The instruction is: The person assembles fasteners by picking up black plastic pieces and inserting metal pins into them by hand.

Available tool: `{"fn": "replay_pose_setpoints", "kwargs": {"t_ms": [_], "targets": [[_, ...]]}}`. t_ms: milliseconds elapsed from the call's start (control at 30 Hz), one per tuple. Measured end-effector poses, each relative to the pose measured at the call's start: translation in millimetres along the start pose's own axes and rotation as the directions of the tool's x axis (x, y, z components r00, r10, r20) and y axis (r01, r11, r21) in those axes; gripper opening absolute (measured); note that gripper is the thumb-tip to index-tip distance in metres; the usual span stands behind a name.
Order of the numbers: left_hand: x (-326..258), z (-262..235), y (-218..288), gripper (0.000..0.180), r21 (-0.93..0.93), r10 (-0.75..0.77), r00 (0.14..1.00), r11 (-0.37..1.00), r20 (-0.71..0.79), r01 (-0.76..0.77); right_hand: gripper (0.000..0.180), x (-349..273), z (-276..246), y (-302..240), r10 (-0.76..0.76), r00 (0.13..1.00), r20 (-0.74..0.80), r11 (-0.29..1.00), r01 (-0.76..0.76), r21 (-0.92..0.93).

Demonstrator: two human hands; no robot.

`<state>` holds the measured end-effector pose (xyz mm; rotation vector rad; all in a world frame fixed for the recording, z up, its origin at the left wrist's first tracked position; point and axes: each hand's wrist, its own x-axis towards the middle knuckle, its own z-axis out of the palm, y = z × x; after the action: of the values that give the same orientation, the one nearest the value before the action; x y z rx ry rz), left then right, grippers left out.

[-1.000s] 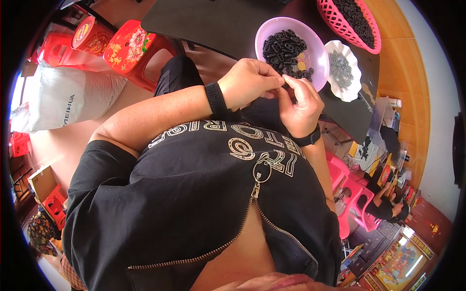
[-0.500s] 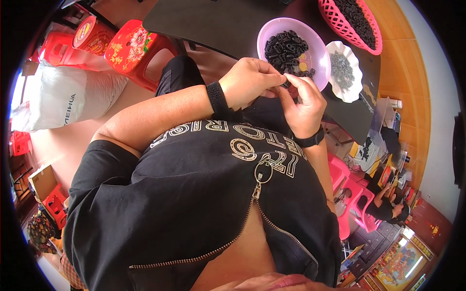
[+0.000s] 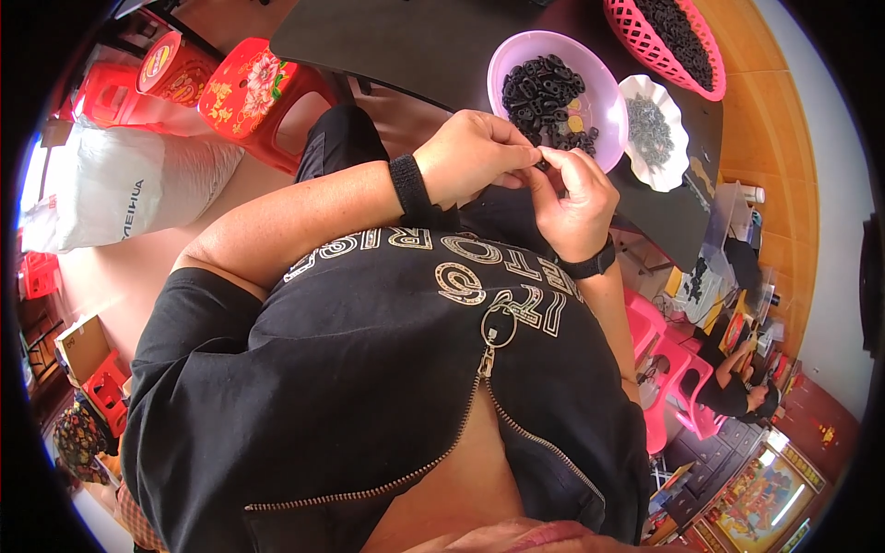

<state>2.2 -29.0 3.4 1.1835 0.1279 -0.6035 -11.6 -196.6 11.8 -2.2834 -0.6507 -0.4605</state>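
In front of my chest, over the near rim of a lilac bowl [image 3: 604, 97], my two hands meet at the fingertips. My left hand [image 3: 470, 158] is closed in a pinch on a small black part [image 3: 542, 166]. The fingers of my right hand [image 3: 576, 205] grip the same part from the other side; most of it is hidden. Inside the bowl lie many small black parts [image 3: 533, 92], some with oval holes, and a few yellowish discs [image 3: 575, 115]. Right of it, a white scalloped dish [image 3: 679, 152] contains small clear-grey pieces [image 3: 650, 132].
The bowl and dish stand on a dark table [image 3: 396, 41]. A pink lattice basket [image 3: 634, 44] of black pieces sits at its far right. Red stools [image 3: 244, 92] and a white sack [image 3: 138, 184] are left. Pink chairs [image 3: 687, 387] and another person [image 3: 728, 392] are right.
My fingertips have shifted slightly, and the right fingers sit a little lower around the black part. The bowl and dish appear nearly unchanged in place.
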Motion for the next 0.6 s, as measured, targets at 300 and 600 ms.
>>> {"fn": "replay_pose_setpoints", "kwargs": {"t_ms": [300, 600], "targets": [[-4, 0, 4, 0.011, -0.054, -0.051, 0.998, 0.997, 0.04, 0.053, 0.022, -1, -1, -1, -0.004, 1.0, 0.005, 1.0, 0.004, 0.004], [-8, 2, 11, 0.015, -0.094, -0.063, 0.998, 0.994, -0.001, 0.063, 0.027, 1, 1, -3, 0.05, 0.999, -0.006, 0.999, -0.05, 0.008]]}}
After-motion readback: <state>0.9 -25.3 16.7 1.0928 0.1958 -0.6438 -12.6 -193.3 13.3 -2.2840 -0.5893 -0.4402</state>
